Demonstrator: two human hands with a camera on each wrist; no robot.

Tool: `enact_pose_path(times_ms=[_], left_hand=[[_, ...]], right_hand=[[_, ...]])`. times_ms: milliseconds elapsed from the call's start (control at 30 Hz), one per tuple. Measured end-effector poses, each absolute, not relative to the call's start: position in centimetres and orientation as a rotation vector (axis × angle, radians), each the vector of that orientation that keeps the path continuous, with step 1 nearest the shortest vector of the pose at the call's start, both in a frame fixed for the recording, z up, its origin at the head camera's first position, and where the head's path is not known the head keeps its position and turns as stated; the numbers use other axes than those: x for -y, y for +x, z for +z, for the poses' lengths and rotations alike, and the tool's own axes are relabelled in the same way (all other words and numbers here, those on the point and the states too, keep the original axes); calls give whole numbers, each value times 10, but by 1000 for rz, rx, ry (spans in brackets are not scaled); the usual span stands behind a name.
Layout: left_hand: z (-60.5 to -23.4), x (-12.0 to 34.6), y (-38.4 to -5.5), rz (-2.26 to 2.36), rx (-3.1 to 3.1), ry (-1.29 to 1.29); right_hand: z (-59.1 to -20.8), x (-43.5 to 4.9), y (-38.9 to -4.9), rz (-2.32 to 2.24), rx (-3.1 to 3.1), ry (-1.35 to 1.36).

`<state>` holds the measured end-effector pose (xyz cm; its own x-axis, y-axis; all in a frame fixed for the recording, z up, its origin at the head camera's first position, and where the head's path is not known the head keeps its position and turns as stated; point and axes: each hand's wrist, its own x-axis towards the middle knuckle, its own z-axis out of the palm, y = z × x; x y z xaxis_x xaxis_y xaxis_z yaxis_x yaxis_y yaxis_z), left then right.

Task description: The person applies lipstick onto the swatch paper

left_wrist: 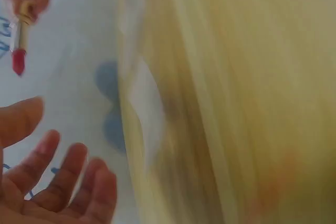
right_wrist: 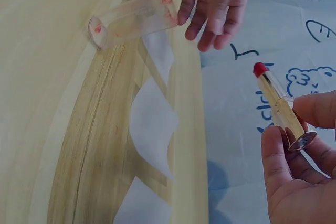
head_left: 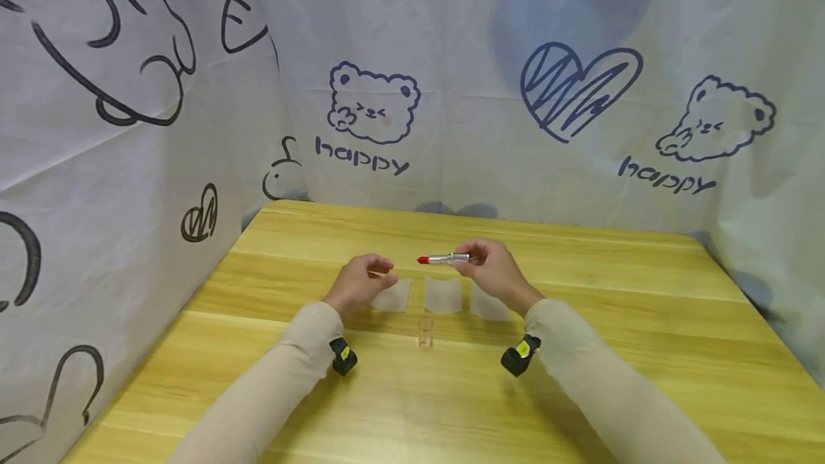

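My right hand (head_left: pixel 495 271) pinches a lipstick (head_left: pixel 445 258) by its base, holding it level above the table with the red tip pointing left. In the right wrist view its gold-and-silver tube (right_wrist: pixel 283 111) shows between thumb and fingers, uncapped. My left hand (head_left: pixel 359 283) hovers to the left of the tip, a gap between them, its fingers loosely bent and holding nothing. Below both hands, a clear lipstick cap (head_left: pixel 425 333) is on the table; red smears mark one end of this cap (right_wrist: pixel 134 19) in the right wrist view.
Three pieces of white paper lie in a row: a left sheet (head_left: pixel 394 297), a middle sheet (head_left: pixel 442 296) and a right sheet (head_left: pixel 488 306), the outer two partly behind my hands. The wooden table (head_left: pixel 425 407) meets white curtains (head_left: pixel 464 163) with drawings at the back and sides.
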<state>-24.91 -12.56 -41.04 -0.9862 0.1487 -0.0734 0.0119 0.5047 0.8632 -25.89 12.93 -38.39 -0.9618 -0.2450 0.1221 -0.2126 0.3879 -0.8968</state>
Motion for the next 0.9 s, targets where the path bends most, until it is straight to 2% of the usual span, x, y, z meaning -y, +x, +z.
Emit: enact_pose_path(times_ms=[167,367,900], left_hand=[[-413,137,-256,1043,-2806,253],[-418,139,-258,784,-2855,389],[-420,139,-266,583,-2874,311]], right_hand=[[-390,-126,-265,-1639,-2577,-397],[-398,-121,-269,-1614,-2577,-363],[-408,-102,-276,-1515,-2617,-381]])
